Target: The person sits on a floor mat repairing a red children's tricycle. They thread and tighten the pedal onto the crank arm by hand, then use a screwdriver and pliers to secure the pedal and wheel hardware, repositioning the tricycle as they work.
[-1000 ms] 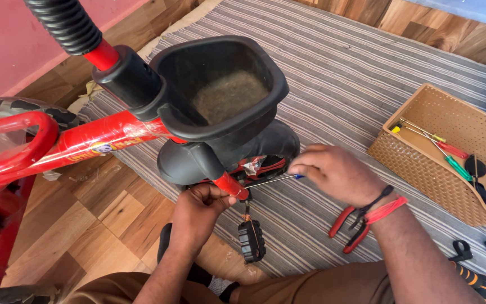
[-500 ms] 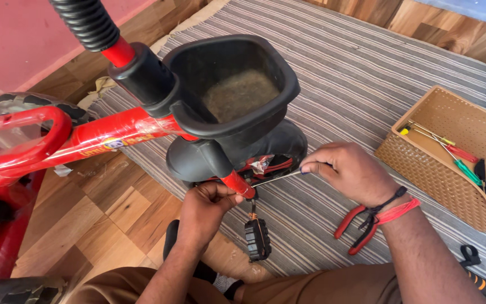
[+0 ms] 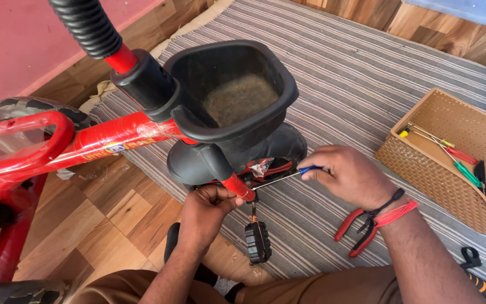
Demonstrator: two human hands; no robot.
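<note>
Red tubing of a small tricycle (image 3: 108, 138) lies across the wooden floor and the striped mat (image 3: 338, 67), and the left hand (image 3: 206, 211) is clenched around its red fork (image 3: 237, 187) just above the dangling black pedal (image 3: 257, 242). The right hand (image 3: 350, 174) grasps a blue-handled screwdriver (image 3: 285, 175) (shaft pointed into the wheel hub under the black basket (image 3: 232, 90)), with red pliers (image 3: 358, 231) lying on the mat beside the wrist.

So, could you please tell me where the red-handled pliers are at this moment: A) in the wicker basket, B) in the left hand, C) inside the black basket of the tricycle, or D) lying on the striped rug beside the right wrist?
D: the red-handled pliers lie on the striped rug, just under the right wrist, while the right hand holds a screwdriver.
</note>
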